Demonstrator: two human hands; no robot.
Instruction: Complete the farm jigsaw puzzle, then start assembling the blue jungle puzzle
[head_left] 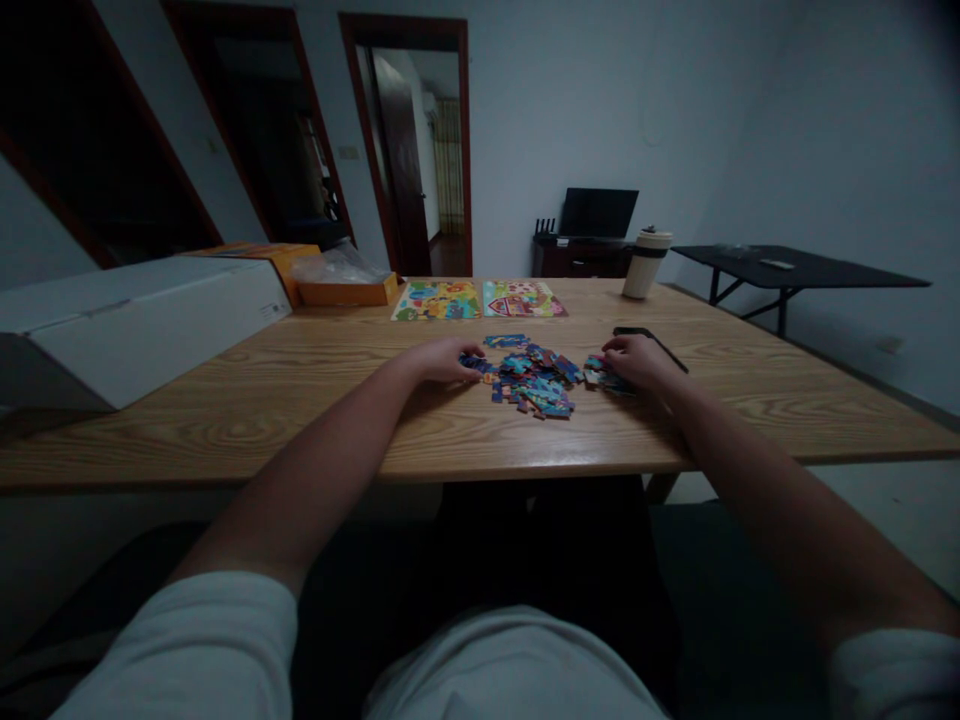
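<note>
A loose heap of colorful jigsaw puzzle pieces (536, 378) lies on the wooden table in front of me, mostly blue and purple. At the heap's left edge, my left hand (444, 361) is closed around a few dark blue pieces (472, 363), thumb below and fingers above. On the other side, my right hand (637, 360) curls its fingers over a small cluster of pieces (602, 376); its palm hides part of them. Beyond the heap lie two picture sheets, a yellow-green one (439, 299) and a pink-and-green one (523, 299).
A dark flat phone-like object (660, 342) lies just behind my right hand. A tumbler (647, 264) stands at the back right. A long white box (150, 315) and an orange open box (349, 290) with clear plastic occupy the left. The table's front edge (525, 474) is near me.
</note>
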